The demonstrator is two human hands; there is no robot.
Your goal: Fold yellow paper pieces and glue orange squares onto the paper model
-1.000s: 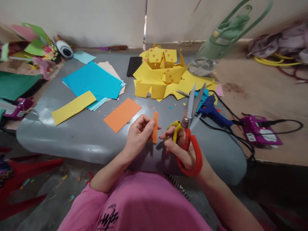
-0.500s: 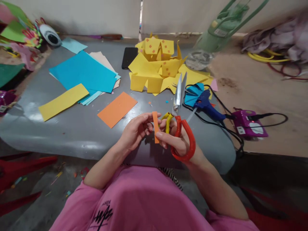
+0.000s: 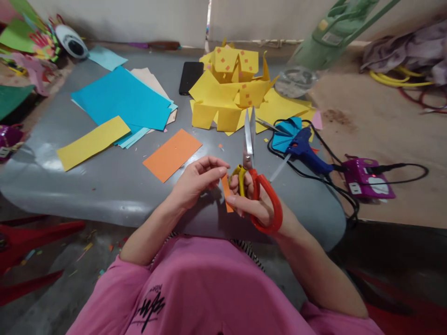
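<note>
Glossy grey table against a white wall. Crisp-folded yellow paper model with orange squares; smooth blue paper sheet. Narrow orange paper strip over the table's near edge: left hand pinches its top; right hand curled round red-and-yellow-handled steel scissors, thumb, as I see it, on the strip's lower part.

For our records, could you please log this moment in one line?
left hand: pinching orange strip; right hand: holding scissors, touching strip; nearby: orange card
</note>
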